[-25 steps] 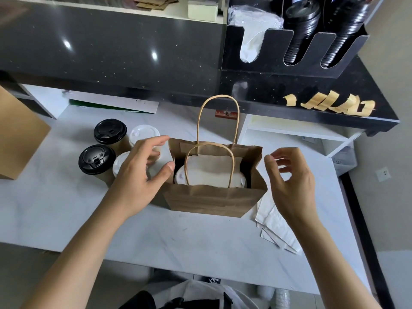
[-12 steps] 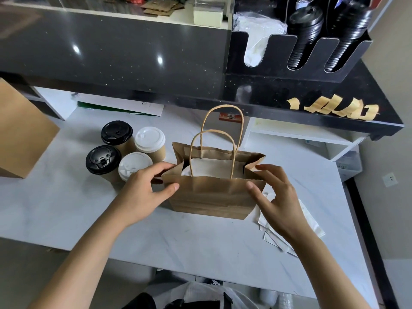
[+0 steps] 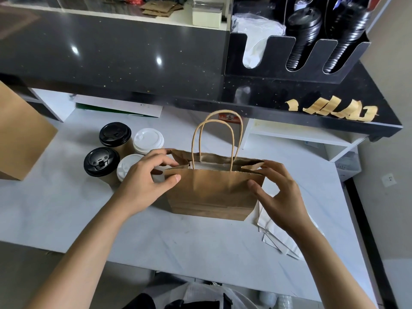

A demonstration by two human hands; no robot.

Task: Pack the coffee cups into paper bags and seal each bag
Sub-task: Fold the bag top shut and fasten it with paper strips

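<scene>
A brown paper bag [image 3: 211, 192] with twisted handles stands in the middle of the white counter [image 3: 66, 208]. Something white shows inside its nearly closed mouth. My left hand [image 3: 147, 181] pinches the bag's left top edge between thumb and fingers. My right hand [image 3: 276, 192] pinches the right top edge the same way. Left of the bag stand several lidded coffee cups: two with black lids [image 3: 101, 161] and two with white lids [image 3: 148, 140]; my left hand partly hides the nearer white one.
Strips of brown tape [image 3: 334, 109] hang off the black upper ledge at right. A black holder [image 3: 296, 54] with stacked lids stands behind. White paper sheets [image 3: 274, 235] lie right of the bag. Another brown bag [image 3: 20, 134] stands at far left.
Both hands closed in on the bag's top corners and now pinch them. The bag's mouth has narrowed and its handles have come together.
</scene>
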